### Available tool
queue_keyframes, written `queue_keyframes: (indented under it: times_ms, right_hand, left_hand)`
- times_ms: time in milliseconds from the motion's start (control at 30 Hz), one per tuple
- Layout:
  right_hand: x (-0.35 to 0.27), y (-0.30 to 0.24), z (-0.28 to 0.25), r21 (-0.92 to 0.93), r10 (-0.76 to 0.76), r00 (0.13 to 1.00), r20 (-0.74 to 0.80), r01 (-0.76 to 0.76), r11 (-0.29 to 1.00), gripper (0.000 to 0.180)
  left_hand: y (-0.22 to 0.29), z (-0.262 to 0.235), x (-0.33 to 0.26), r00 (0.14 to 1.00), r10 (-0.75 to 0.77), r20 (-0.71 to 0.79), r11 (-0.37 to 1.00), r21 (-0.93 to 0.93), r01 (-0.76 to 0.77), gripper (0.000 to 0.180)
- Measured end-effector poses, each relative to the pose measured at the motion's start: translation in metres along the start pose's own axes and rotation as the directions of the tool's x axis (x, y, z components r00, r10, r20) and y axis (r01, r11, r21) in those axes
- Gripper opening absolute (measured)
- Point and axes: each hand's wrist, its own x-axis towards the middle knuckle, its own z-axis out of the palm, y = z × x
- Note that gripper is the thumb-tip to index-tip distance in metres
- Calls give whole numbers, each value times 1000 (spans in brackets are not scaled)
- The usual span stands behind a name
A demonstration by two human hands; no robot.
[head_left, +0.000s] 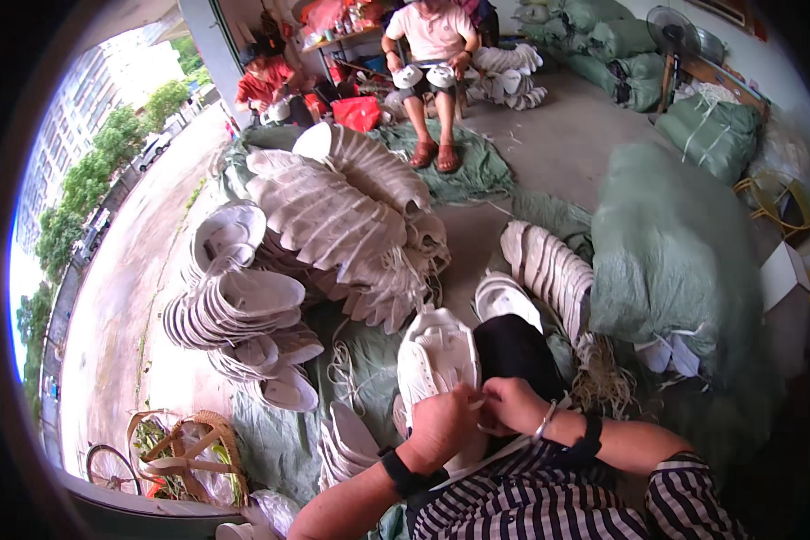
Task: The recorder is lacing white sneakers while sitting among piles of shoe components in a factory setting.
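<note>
A white shoe upper [436, 346] lies over my lap, its toe pointing away from me and its eyelet side up. At its near end, my left hand [445, 421] is closed, with fingertips pinched together. Touching or nearly touching it, my right hand [517, 405] is also closed in a pinch. Something small and whitish shows between the fingertips, too small to name. Past my right wrist runs a thin white strand [493, 461]. Just beyond my dark-trousered knee [513, 355] rests another white shoe [506, 300].
Stacks of nested white shoe uppers [234, 306] stand on green sheeting at left, with a larger heap [333, 211] ahead. A row of uppers [544, 265] and a big green sack [670, 261] are at right. Two people [432, 36] sit beyond. A basket [189, 454] stands at lower left.
</note>
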Motion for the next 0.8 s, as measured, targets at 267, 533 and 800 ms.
queue_keyframes:
  times_ms: [267, 533, 800]
  right_hand:
    - [25, -49, -41, -691, -440, 847, 298, 509, 513, 28]
    - [44, -11, -40, -611, -603, 715, 354, 665, 429, 30]
    - [41, -13, -53, -632, -555, 652, 517, 728, 267, 26]
  left_hand:
    - [-4, -13, 0, 977, -167, -134, 603, -797, -6, 20]
    - [-25, 5, 35, 992, 7, -123, 874, -481, -66, 25]
    - [-17, -17, 49, 953, 164, 253, 983, -120, -138, 20]
